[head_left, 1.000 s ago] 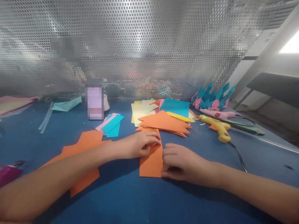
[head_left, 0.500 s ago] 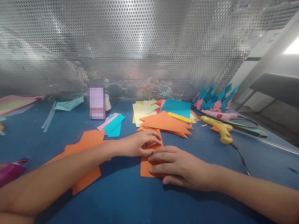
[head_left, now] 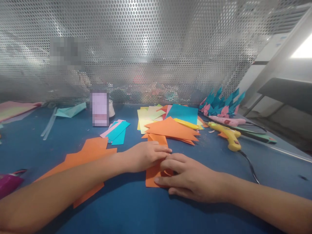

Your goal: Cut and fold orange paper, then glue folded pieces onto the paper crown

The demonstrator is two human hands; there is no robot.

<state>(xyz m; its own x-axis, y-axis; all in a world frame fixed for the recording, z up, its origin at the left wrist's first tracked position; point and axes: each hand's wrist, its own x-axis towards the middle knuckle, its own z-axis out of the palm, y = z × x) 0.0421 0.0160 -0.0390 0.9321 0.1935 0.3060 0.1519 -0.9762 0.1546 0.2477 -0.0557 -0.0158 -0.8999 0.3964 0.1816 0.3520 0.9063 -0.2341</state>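
In the head view a folded orange paper strip (head_left: 151,177) lies on the blue table in front of me. My left hand (head_left: 148,154) rests across its upper part, palm down, its fingers stretched out and close together. From the right, my right hand (head_left: 192,177) holds the lower part. Its index finger presses near the bottom edge while the other fingers bend over the paper, where a small curved fold rises between them. The fingertips of both hands nearly meet and cover the strip's middle. More orange sheets (head_left: 87,149) lie partly under my left forearm.
Stacked orange sheets (head_left: 170,126) and a teal sheet (head_left: 184,113) lie beyond my hands. A yellow glue gun (head_left: 230,136) with a black cord is at right, near teal-and-pink folded pieces (head_left: 219,104). A blurred phone (head_left: 99,109) stands left of blue strips (head_left: 119,131). Perforated metal (head_left: 146,65) rises behind.
My left hand has come down and nearer, its curled fingers now straightened across the strip. My right fingers are more bent, and a fold in the paper shows between them.
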